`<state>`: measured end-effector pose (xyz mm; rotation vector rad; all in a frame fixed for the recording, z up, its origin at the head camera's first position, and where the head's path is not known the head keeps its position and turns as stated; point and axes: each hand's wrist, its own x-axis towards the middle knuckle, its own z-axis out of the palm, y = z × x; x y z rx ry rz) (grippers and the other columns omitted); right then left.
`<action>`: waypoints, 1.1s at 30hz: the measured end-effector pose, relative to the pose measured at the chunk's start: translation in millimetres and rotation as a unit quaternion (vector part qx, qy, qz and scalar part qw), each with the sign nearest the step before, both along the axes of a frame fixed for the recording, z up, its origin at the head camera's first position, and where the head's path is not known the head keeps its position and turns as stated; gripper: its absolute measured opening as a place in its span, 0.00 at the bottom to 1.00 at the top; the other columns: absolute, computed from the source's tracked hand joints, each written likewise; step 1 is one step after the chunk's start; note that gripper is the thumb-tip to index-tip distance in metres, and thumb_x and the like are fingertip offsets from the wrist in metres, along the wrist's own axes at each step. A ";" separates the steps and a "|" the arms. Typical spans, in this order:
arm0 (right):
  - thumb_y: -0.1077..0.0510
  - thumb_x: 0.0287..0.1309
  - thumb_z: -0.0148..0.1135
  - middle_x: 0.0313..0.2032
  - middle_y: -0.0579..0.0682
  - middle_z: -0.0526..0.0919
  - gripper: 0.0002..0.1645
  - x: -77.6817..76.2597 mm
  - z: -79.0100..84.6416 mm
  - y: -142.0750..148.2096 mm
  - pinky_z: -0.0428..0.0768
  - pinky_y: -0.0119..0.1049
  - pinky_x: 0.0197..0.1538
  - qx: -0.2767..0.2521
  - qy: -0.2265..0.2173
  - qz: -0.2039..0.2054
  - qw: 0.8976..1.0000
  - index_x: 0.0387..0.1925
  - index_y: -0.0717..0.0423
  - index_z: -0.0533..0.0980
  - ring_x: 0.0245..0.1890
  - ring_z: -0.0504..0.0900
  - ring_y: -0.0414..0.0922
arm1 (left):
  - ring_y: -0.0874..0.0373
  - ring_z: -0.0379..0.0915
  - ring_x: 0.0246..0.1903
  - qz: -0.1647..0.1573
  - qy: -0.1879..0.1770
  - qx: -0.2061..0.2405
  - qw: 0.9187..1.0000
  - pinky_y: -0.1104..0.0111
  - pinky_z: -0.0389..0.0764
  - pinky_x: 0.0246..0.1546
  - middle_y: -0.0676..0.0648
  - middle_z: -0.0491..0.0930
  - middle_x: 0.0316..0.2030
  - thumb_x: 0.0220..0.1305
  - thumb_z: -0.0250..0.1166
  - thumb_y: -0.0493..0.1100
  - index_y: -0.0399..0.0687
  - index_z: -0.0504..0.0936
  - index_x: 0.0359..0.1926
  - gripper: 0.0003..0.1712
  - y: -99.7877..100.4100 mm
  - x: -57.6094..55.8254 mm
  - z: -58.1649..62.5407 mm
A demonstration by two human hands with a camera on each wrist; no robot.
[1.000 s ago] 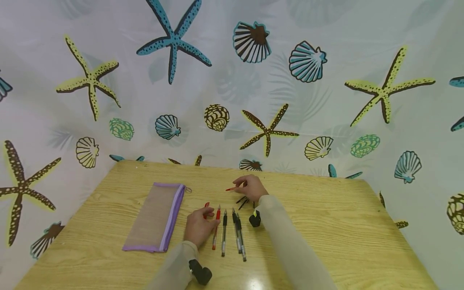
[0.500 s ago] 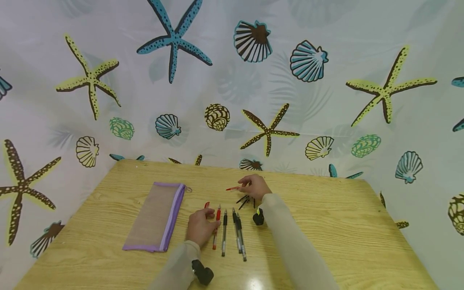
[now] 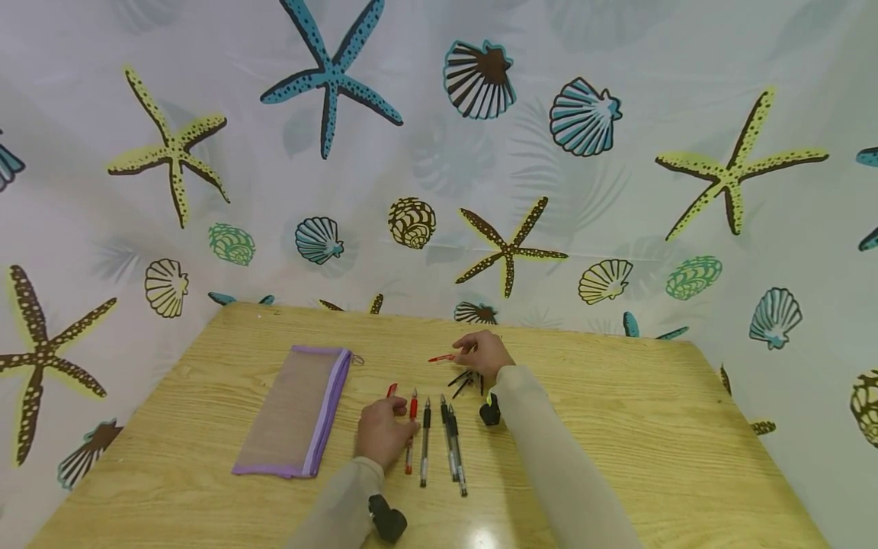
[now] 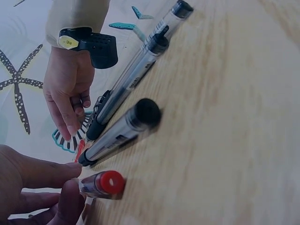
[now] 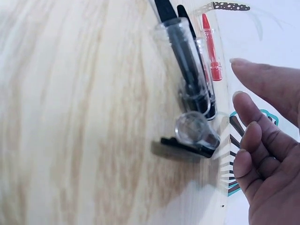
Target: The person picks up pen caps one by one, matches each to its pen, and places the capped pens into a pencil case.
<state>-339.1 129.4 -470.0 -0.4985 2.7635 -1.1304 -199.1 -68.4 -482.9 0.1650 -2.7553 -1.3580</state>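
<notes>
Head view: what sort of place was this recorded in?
Probably a makeshift indoor filming corner: a wood-grain table is walled at the back and both sides by starfish-printed sheeting, and a small black device sits on each wrist.

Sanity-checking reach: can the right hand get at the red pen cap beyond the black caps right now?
Likely yes: the right hand holds nothing and sits right beside the red pen cap, with nothing visible between; the black caps lie nearer the person.

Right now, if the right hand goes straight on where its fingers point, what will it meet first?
Probably the slim red plastic pen cap, lying just ahead of the right hand in the head view; depth is hard to judge.
</notes>
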 end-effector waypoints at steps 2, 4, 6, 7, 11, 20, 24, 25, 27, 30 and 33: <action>0.61 0.59 0.65 0.35 0.50 0.80 0.15 0.8 0.1 -0.2 0.77 0.39 0.33 0.000 -0.005 -0.004 1.000 0.48 0.60 0.82 0.31 0.76 0.44 | 0.49 0.79 0.36 0.001 -0.003 -0.005 1.000 0.56 0.80 0.40 0.43 0.83 0.38 0.49 0.75 0.36 0.34 0.82 0.48 0.23 1.1 -0.3 -0.3; 0.61 0.59 0.65 0.35 0.50 0.80 0.15 1.3 0.2 -1.0 0.77 0.39 0.33 -0.002 -0.012 -0.008 1.000 0.48 0.59 0.82 0.31 0.76 0.44 | 0.50 0.79 0.37 0.002 -0.008 -0.011 1.000 0.56 0.80 0.40 0.43 0.83 0.38 0.49 0.75 0.36 0.34 0.82 0.49 0.24 2.0 -0.7 -0.4; 0.61 0.59 0.66 0.35 0.50 0.80 0.15 1.6 0.6 -2.0 0.77 0.39 0.33 -0.001 -0.017 -0.012 1.000 0.48 0.58 0.82 0.31 0.76 0.44 | 0.52 0.80 0.32 0.001 -0.014 -0.010 1.000 0.57 0.81 0.39 0.42 0.83 0.39 0.50 0.74 0.36 0.33 0.81 0.50 0.24 2.8 -0.8 -0.4; 0.61 0.58 0.66 0.35 0.50 0.80 0.15 1.6 0.8 -2.5 0.77 0.39 0.33 -0.001 -0.018 -0.013 1.000 0.48 0.58 0.82 0.31 0.76 0.44 | 0.54 0.80 0.29 0.001 -0.017 -0.009 1.000 0.57 0.81 0.38 0.41 0.83 0.40 0.50 0.74 0.35 0.33 0.81 0.50 0.24 3.0 -0.9 -0.2; 0.61 0.58 0.67 0.36 0.51 0.80 0.15 1.3 1.6 -4.5 0.78 0.40 0.35 0.005 -0.021 -0.015 1.000 0.48 0.58 0.82 0.32 0.76 0.44 | 0.59 0.78 0.22 0.000 -0.020 -0.012 1.000 0.57 0.82 0.39 0.41 0.83 0.40 0.51 0.73 0.34 0.32 0.80 0.51 0.24 3.7 -1.1 0.5; 0.62 0.56 0.68 0.36 0.51 0.80 0.15 -0.6 -0.2 -9.0 0.79 0.41 0.36 0.022 -0.020 -0.013 0.999 0.46 0.58 0.83 0.33 0.78 0.45 | 0.61 0.76 0.21 -0.005 -0.008 -0.021 1.000 0.63 0.82 0.33 0.42 0.83 0.37 0.51 0.70 0.33 0.32 0.81 0.50 0.22 3.4 -1.5 0.1; 0.62 0.57 0.67 0.36 0.51 0.80 0.14 -0.4 -0.8 -10.7 0.79 0.41 0.37 0.027 -0.028 -0.013 0.999 0.46 0.57 0.83 0.34 0.78 0.45 | 0.61 0.76 0.19 -0.006 -0.016 -0.020 1.000 0.63 0.82 0.32 0.43 0.82 0.37 0.51 0.69 0.32 0.32 0.80 0.51 0.23 3.7 -1.8 0.3; 0.62 0.57 0.67 0.37 0.51 0.80 0.13 -0.1 -0.8 -11.0 0.79 0.41 0.38 0.029 -0.029 -0.013 0.999 0.46 0.57 0.83 0.34 0.78 0.45 | 0.60 0.77 0.22 -0.005 -0.017 -0.024 1.000 0.61 0.82 0.33 0.43 0.82 0.37 0.51 0.69 0.33 0.32 0.80 0.51 0.23 3.8 -2.1 0.6; 0.62 0.57 0.67 0.37 0.51 0.81 0.13 0.2 -0.6 -11.6 0.79 0.42 0.39 0.034 -0.029 -0.013 0.999 0.45 0.57 0.83 0.36 0.78 0.45 | 0.56 0.79 0.25 -0.002 -0.020 -0.030 0.999 0.59 0.82 0.35 0.44 0.82 0.36 0.50 0.69 0.33 0.32 0.80 0.51 0.23 4.4 -2.2 1.8; 0.62 0.58 0.67 0.37 0.51 0.81 0.11 0.8 -0.1 -11.9 0.79 0.42 0.41 0.037 -0.030 -0.014 0.999 0.44 0.56 0.83 0.37 0.79 0.46 | 0.49 0.79 0.34 0.003 -0.021 -0.043 0.999 0.53 0.80 0.40 0.45 0.83 0.34 0.49 0.69 0.33 0.32 0.80 0.50 0.24 5.1 -2.7 3.6; 0.62 0.58 0.67 0.36 0.50 0.81 0.10 1.1 0.2 -12.5 0.79 0.41 0.39 0.036 -0.031 -0.013 0.999 0.42 0.56 0.83 0.36 0.79 0.45 | 0.45 0.79 0.38 0.004 -0.023 -0.045 0.999 0.50 0.79 0.43 0.44 0.84 0.34 0.49 0.69 0.33 0.32 0.79 0.51 0.25 5.5 -2.9 4.0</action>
